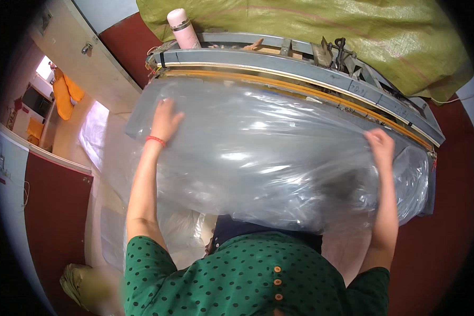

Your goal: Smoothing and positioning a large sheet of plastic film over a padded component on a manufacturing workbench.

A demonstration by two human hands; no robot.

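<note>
A large sheet of clear plastic film (231, 137) lies across the work surface in front of me, creased and shiny toward the right. My left hand (165, 125) rests on the film's left part, thumb held apart from the fingers; a red band circles that wrist. At the film's right side, my right hand (381, 146) is closed on the plastic, and taut folds run leftward from its fingers. Just beyond the film runs a long grey metal bar (258, 60) with orange-yellow strips (279, 83) along its near side. The film's near edge hangs against my body.
A pink flask (183, 30) stands behind the bar's left end. Metal clamp-like parts (339, 55) sit behind the bar toward the right. Yellow-green woven sheeting (321, 26) covers the back. On the left, a door (84, 47) stands ajar. More plastic (181, 231) hangs below, near my left arm.
</note>
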